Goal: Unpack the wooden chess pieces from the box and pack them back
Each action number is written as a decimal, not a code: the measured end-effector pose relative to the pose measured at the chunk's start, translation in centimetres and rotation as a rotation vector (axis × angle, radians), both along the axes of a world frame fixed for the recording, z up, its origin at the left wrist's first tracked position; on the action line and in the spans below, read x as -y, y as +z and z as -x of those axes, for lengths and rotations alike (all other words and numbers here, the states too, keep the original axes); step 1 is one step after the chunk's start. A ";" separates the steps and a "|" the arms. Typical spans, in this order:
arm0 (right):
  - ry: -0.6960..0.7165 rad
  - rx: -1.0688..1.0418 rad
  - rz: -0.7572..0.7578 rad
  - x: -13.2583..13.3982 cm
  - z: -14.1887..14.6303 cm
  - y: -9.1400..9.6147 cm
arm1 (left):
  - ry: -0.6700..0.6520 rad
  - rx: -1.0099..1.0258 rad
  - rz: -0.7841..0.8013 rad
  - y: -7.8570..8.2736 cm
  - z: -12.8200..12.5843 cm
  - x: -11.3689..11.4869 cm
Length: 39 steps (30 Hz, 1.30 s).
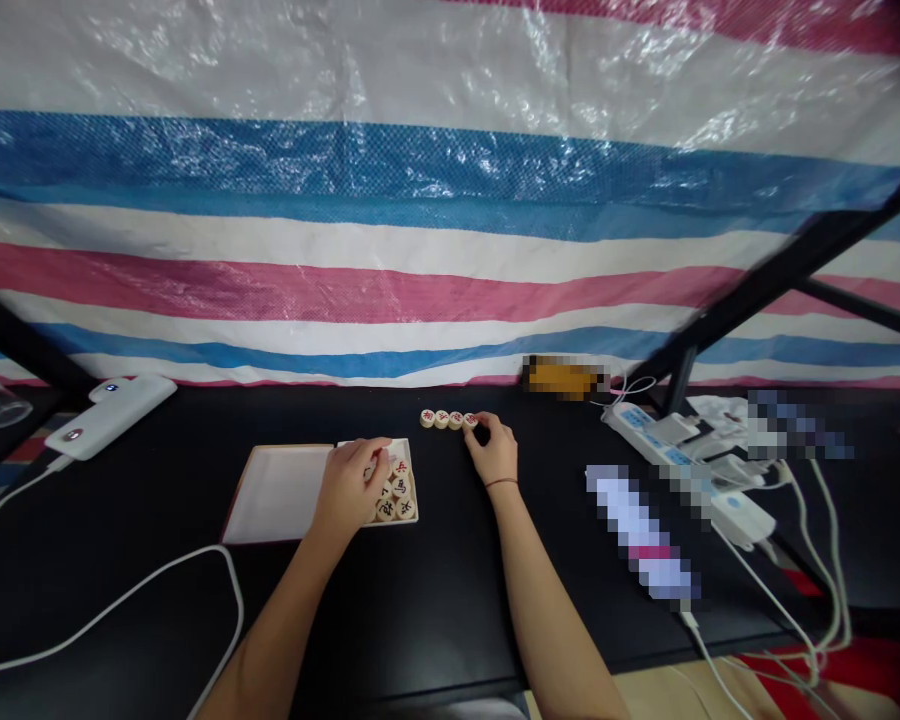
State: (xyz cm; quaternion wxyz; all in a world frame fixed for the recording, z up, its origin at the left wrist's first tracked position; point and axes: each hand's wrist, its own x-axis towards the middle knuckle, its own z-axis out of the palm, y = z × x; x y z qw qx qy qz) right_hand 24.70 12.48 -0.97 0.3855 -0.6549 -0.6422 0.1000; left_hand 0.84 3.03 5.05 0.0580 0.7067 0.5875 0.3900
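Note:
A row of several round xiangqi pieces (442, 420) with red characters lies on the black table. At the row's right end, the thumb and fingers of my right hand (495, 452) close on a xiangqi piece (470, 422). To the left, an open hinged box (418, 500) holds more pieces (400, 487), some marked in black and some in red. Over that box is my left hand (352, 485), its fingers drawn together. Whatever is between those fingertips is hidden from me. The hand also covers part of the pieces below it.
The box's white-lined lid (279, 492) lies flat to the left. A white power bank (112, 418) with a cable stands at far left. On the right are a blurred phone (637, 530), a power strip (690, 475) with plugs and cables, and a blurred yellow object (562, 378).

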 end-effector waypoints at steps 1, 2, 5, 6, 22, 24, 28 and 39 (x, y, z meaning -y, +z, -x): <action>-0.005 0.001 -0.029 0.1 0.1 0.3 | 0.008 -0.002 0.002 0.0 0.2 -0.1; -0.016 0.004 -0.074 0.3 0.4 0.7 | 0.021 -0.006 -0.002 0.0 0.5 -0.2; -0.005 0.001 -0.192 1.5 1.7 2.4 | 0.082 -0.037 -0.009 -0.1 1.5 -0.5; 0.043 -0.018 -0.184 2.1 2.3 2.9 | 0.100 -0.055 -0.001 -0.1 1.8 -0.5; 0.570 -0.045 0.157 5.0 6.9 3.9 | 0.190 -0.451 0.148 -2.1 4.0 -0.3; 0.555 -0.056 0.161 5.0 6.9 4.0 | 0.165 -0.453 0.141 -2.1 4.1 -0.3; 0.543 -0.064 0.169 5.1 6.9 4.1 | 0.113 -0.416 0.145 -1.8 4.4 -0.3; 0.557 -0.064 0.162 5.3 7.2 4.1 | 0.109 -0.377 0.150 -1.2 4.7 -0.3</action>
